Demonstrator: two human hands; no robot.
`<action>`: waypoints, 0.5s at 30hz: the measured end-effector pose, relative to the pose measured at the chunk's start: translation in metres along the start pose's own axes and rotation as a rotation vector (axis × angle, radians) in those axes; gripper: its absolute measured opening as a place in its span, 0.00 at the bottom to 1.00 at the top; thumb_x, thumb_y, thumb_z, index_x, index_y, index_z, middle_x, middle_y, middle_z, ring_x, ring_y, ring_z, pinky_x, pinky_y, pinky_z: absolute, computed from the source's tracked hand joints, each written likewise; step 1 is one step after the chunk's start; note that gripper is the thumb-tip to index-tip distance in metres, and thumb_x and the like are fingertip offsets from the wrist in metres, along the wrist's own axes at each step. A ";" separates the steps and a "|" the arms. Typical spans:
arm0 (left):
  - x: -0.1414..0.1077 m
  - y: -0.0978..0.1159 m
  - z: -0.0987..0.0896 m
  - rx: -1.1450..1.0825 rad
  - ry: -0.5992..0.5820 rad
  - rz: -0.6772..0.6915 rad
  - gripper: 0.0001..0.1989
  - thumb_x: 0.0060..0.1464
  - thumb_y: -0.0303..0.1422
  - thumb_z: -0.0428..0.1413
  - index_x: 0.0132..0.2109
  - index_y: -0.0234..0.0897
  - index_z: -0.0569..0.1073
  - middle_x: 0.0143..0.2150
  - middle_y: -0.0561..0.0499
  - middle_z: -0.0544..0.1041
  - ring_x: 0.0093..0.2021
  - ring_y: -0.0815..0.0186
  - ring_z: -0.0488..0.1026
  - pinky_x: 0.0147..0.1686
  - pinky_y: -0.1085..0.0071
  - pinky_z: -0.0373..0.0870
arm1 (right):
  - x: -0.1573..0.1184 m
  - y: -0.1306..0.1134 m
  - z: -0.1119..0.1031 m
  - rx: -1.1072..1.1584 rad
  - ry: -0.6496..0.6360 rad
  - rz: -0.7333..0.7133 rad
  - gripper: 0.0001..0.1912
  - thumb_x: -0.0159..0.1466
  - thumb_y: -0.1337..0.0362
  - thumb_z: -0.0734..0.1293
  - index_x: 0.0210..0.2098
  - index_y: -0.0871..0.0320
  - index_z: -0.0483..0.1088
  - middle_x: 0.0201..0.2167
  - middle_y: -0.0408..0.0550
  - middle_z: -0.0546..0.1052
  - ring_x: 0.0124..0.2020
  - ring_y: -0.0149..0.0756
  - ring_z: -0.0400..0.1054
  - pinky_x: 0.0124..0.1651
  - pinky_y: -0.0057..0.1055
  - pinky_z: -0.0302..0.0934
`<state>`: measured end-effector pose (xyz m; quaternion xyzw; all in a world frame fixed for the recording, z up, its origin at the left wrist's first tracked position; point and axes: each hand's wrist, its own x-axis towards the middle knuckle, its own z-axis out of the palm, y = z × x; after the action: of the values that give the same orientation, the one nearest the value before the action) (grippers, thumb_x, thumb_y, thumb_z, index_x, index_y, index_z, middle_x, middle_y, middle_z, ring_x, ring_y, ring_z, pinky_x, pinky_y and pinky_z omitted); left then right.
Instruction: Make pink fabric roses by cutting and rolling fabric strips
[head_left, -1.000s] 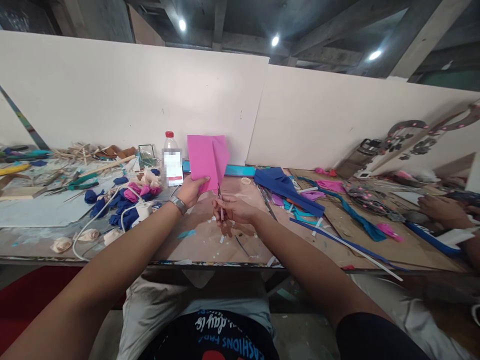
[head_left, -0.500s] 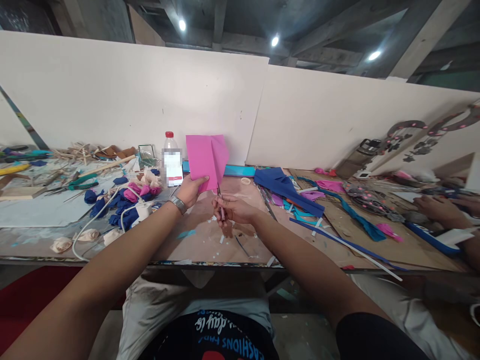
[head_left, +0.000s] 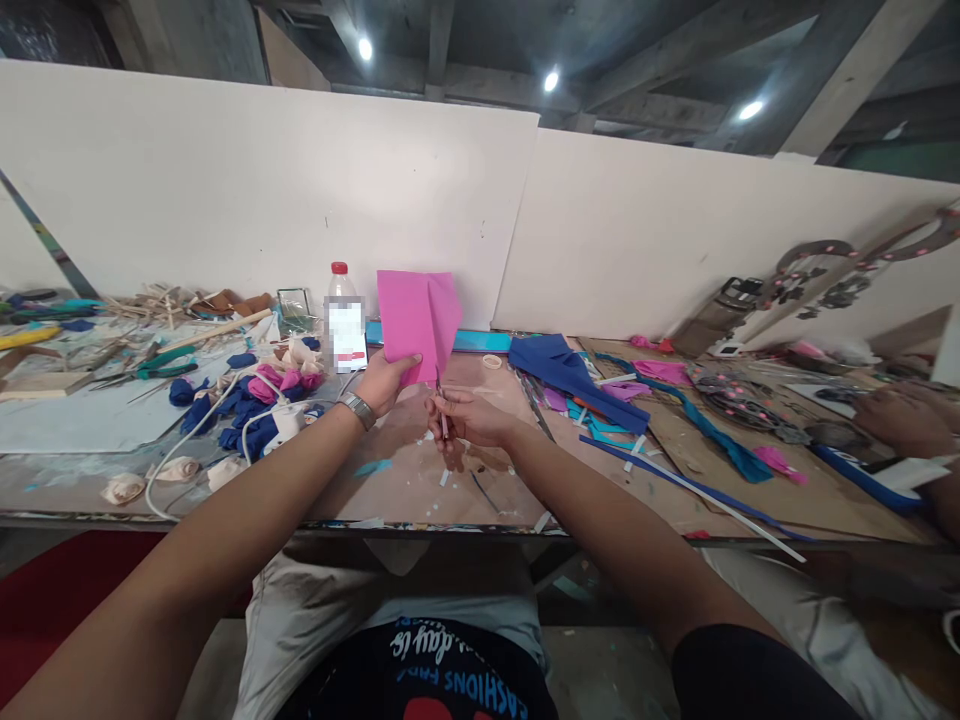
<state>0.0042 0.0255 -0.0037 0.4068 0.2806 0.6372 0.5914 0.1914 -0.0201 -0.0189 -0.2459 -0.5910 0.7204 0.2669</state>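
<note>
A sheet of pink paper [head_left: 409, 325] with a crease down its right part is held up above the table. My left hand [head_left: 386, 382] pinches its lower left edge, thumb on the near face. Scissors [head_left: 442, 408] are gripped in my right hand [head_left: 463, 418], just under the paper, their blades pointing up at its lower edge. How far the blades are into the paper is too small to tell.
Behind my left hand stand a lit phone [head_left: 346, 335] and a red-capped bottle [head_left: 340, 270]. Blue and pink crumpled pieces [head_left: 259, 410] and a white cable lie left. Blue material [head_left: 562, 375] lies right. Another person's hand [head_left: 904, 415] is far right.
The pink paper and my left hand have shifted slightly to the right. The other person's hand at the far right has also moved.
</note>
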 end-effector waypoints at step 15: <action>-0.001 0.001 0.000 0.041 -0.013 0.001 0.36 0.30 0.35 0.76 0.51 0.33 0.77 0.41 0.46 0.81 0.38 0.63 0.76 0.44 0.64 0.71 | 0.001 -0.002 0.001 0.001 0.014 0.031 0.20 0.66 0.46 0.69 0.40 0.56 0.64 0.27 0.44 0.77 0.27 0.37 0.76 0.27 0.29 0.68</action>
<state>0.0037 0.0245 -0.0034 0.4229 0.2895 0.6292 0.5844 0.1908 -0.0197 -0.0169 -0.2596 -0.5850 0.7230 0.2600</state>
